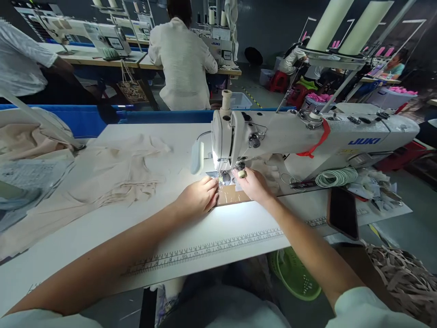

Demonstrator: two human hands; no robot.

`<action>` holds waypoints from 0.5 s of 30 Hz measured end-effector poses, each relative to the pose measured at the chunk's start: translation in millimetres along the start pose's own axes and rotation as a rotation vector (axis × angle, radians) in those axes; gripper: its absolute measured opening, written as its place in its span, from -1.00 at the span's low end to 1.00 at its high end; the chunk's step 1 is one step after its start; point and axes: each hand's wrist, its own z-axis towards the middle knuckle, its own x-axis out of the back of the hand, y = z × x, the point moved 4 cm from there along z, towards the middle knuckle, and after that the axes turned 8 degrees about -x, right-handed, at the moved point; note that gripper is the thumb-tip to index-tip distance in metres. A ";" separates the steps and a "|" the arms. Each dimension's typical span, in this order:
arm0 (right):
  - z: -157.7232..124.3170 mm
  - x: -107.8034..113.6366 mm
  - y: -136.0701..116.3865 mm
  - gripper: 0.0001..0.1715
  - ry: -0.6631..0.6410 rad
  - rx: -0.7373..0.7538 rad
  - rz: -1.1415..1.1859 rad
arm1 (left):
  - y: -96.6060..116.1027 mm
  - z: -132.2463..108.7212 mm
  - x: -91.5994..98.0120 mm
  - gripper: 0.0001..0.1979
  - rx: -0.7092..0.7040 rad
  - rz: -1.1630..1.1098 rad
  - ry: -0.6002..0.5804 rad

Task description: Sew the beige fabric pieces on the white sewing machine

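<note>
A white JUKI sewing machine (pixel 273 136) stands in front of me, its needle area lit. My left hand (pixel 200 197) is closed just left of the presser foot (pixel 224 177), fingers pressed together and fingertips down by the bed. On the right of the foot, my right hand (pixel 254 184) is closed too, its thumb and fingers partly behind a small round knob (pixel 242 173). Whatever lies under the fingers is too small or hidden to make out. Between the hands shows a tan bed plate (pixel 234 197). Beige fabric pieces (pixel 126 175) spread over the table to the left.
A phone (pixel 342 212) lies at the table's right, near a coil of pale green cord (pixel 337 176) and scraps. Printed ruler marks (pixel 205 250) run along the front edge. A green basket (pixel 297 275) is below. Other people work at machines beyond.
</note>
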 end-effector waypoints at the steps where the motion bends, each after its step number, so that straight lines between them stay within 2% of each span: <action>1: 1.8 0.7 0.6 -0.66 -0.001 -0.011 0.000 | 0.0 0.4 -0.4 -0.57 -0.001 0.000 -0.003; 10: -14.7 1.8 -0.7 -0.65 0.079 0.037 0.025 | -1.1 -0.4 -4.2 -0.55 0.033 0.046 -0.021; 15: -11.1 0.0 5.5 -0.61 0.066 -0.049 -0.097 | -3.9 7.6 -9.9 -0.59 0.053 0.028 -0.022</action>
